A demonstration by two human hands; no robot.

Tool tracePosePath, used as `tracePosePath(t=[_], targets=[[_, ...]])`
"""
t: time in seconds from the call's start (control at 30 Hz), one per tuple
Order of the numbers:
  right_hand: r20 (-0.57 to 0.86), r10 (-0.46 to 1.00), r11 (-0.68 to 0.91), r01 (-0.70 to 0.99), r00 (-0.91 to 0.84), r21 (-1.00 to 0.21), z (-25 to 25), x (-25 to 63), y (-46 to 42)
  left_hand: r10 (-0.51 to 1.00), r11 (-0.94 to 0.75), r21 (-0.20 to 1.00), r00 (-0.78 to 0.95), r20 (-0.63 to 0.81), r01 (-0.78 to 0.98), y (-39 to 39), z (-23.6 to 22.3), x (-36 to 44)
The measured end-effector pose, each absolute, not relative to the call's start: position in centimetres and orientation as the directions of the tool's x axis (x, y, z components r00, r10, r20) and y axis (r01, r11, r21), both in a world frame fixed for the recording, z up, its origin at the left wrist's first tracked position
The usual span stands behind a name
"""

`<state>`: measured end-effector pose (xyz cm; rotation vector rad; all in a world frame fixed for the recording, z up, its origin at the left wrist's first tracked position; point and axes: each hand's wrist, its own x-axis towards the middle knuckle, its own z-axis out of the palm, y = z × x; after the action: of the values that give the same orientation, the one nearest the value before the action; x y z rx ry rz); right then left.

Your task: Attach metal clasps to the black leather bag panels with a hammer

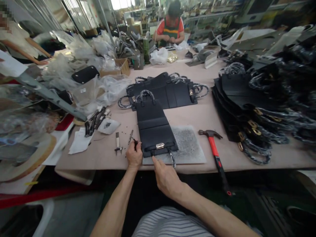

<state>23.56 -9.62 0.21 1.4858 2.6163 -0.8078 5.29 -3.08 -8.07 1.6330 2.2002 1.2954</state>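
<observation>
A flat, unfolded black handbag body (155, 123) lies in front of me, with a gold clasp (160, 145) near its close end and a plastic-wrapped handle at each end. My left hand (134, 156) is closed at its left corner around a slim dark tool with a metal end (130, 136); the exact kind is unclear. My right hand (169, 177) grips the near edge of the handbag body by a handle base, its fingertips partly hidden. Under the bag's right side is a speckled pale board (190, 144).
A claw hammer (213, 144) with a red and black handle overhangs the table's front edge. Left lies a small metal tool (118, 143). More black bag bodies (163, 90) lie behind, and a stack (234, 95) stands right. A co-worker (172, 28) sits across the table.
</observation>
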Motion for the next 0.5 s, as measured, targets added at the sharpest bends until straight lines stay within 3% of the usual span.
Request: tracePosePath(t=[0.37,0.5], targets=[[-0.181,0.789,0.45,0.753,-0.587,-0.481,0.1,23.7,-10.9,0.834,0.022,0.707,-0.402,0.377,0.707,-3.1,-8.0,5.3],[0.114,0.837,0.512,0.693,-0.535,-0.508,0.9,26.3,-8.7,0.835,0.019,0.721,-0.407,0.369,0.693,-3.2,-8.0,5.4]])
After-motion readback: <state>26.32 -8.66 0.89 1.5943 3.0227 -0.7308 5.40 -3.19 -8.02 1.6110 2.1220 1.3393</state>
